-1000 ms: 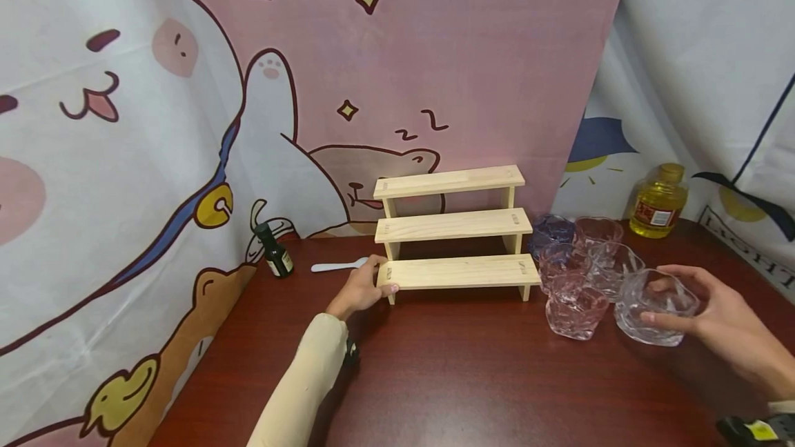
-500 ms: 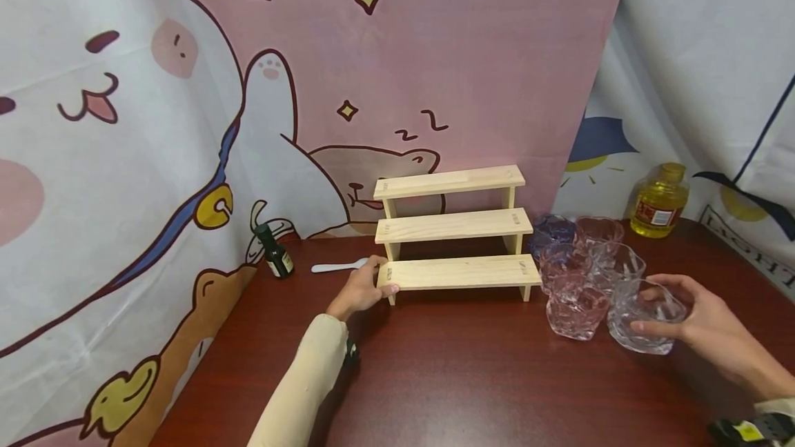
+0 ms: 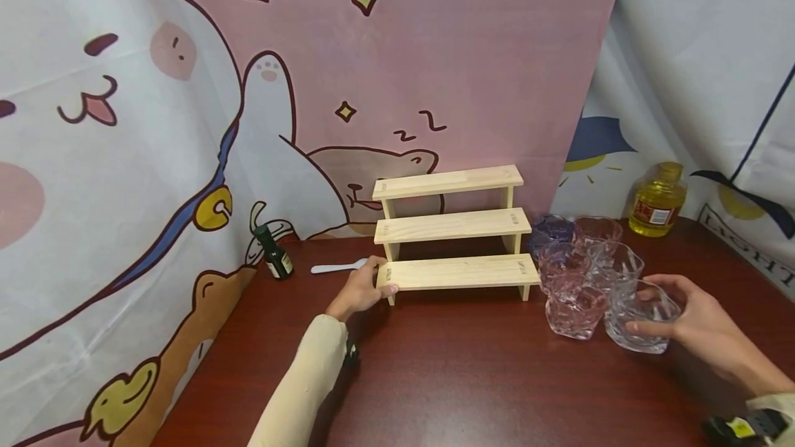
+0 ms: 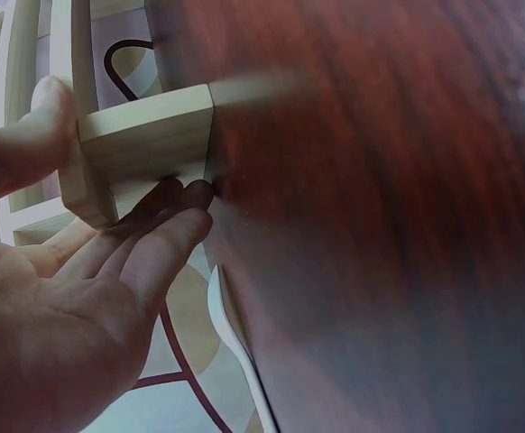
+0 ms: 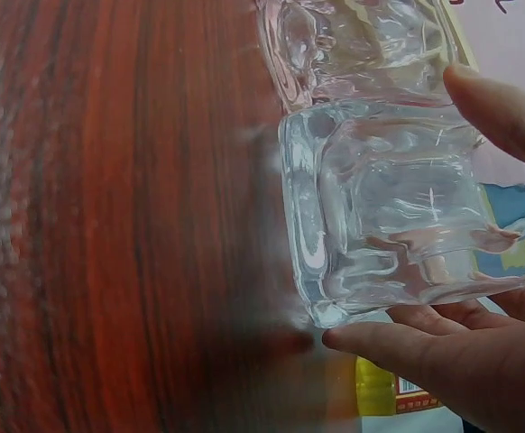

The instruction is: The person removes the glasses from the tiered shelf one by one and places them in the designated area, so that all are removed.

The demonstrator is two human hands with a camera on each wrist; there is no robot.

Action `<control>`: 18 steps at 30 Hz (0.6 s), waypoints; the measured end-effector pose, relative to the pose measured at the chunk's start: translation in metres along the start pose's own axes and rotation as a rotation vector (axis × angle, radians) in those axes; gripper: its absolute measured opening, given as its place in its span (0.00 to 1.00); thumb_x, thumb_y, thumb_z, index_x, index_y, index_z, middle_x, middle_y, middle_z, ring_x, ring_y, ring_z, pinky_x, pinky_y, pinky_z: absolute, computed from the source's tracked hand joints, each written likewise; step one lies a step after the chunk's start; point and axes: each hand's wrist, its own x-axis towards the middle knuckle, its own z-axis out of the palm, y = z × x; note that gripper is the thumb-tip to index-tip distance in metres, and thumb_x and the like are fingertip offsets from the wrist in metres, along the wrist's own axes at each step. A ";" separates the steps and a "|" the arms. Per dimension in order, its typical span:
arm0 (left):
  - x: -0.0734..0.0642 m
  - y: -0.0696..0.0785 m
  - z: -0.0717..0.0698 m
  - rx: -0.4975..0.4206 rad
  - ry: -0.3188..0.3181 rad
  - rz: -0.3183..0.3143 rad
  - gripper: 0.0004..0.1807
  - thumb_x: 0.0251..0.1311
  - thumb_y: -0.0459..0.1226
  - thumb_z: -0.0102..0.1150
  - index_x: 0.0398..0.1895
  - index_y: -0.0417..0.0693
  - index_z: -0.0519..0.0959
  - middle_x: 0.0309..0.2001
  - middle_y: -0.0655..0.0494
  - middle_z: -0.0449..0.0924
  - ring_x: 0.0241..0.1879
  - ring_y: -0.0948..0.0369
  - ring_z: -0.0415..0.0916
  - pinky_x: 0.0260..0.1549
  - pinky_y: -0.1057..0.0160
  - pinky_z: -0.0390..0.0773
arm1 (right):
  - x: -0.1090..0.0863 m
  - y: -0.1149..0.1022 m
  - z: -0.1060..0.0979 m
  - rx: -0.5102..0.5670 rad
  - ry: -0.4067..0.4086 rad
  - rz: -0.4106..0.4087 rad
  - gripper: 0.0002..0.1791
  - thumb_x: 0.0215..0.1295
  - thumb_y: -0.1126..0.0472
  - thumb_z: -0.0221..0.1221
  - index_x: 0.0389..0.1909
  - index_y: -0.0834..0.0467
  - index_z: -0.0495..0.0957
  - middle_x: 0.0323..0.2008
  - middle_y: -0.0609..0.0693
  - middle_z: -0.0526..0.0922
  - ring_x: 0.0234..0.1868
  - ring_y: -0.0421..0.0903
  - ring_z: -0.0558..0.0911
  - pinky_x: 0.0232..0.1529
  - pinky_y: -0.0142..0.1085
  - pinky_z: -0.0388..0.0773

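Observation:
My right hand (image 3: 708,326) holds a clear, wavy-sided glass (image 3: 640,323), thumb on its near side and fingers round the far side. In the right wrist view this glass (image 5: 398,216) stands at the tabletop, right beside a pinkish glass (image 5: 362,54). My left hand (image 3: 360,288) grips the left end of the lowest step of a three-tier wooden display stand (image 3: 459,273). The left wrist view shows the thumb (image 4: 50,113) on the step's board and the other fingers along the outer side of its leg (image 4: 150,135).
Several glasses cluster right of the stand, among them a blue glass (image 3: 553,233) and a pink glass (image 3: 577,312). An oil bottle (image 3: 658,202) stands at the back right. Left of the stand are a small dark bottle (image 3: 273,254) and a white plastic utensil (image 3: 335,267).
My right hand has brought the clear glass left and slightly nearer, up beside the front pink glass. The left hand stays on the stand, which has not moved.

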 end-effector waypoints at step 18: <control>-0.001 -0.001 0.000 0.000 -0.002 -0.003 0.30 0.60 0.37 0.70 0.64 0.45 0.70 0.62 0.38 0.78 0.63 0.47 0.73 0.63 0.47 0.70 | -0.001 -0.006 0.001 -0.001 0.013 -0.079 0.57 0.48 0.54 0.78 0.68 0.75 0.53 0.58 0.80 0.71 0.61 0.77 0.63 0.59 0.74 0.55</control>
